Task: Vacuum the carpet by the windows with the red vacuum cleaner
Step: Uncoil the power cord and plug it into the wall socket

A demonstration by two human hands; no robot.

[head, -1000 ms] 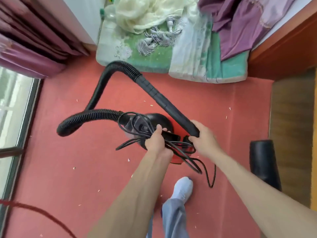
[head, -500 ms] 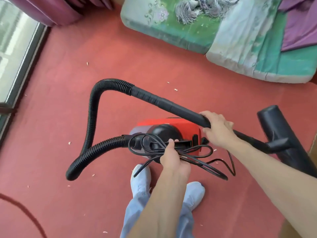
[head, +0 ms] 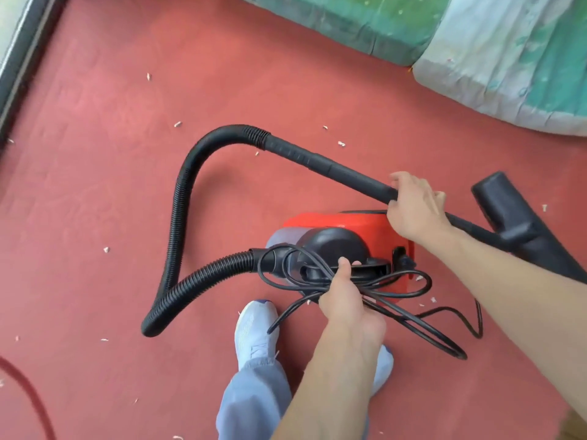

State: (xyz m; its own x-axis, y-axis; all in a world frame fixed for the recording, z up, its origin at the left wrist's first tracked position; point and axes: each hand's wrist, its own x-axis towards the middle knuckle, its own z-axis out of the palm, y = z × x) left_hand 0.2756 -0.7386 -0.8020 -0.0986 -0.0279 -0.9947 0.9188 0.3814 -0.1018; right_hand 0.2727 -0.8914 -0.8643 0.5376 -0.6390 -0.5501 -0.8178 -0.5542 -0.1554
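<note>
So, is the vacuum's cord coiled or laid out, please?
Coiled: the left hand grips the cord in loose loops over the vacuum cleaner.

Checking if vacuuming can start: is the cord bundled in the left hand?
Yes, the left hand grips the looped black cord over the red vacuum cleaner.

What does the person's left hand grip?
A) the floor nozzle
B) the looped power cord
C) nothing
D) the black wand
B: the left hand curls round the looped power cord above the red vacuum cleaner; the right hand grips the wand.
</note>
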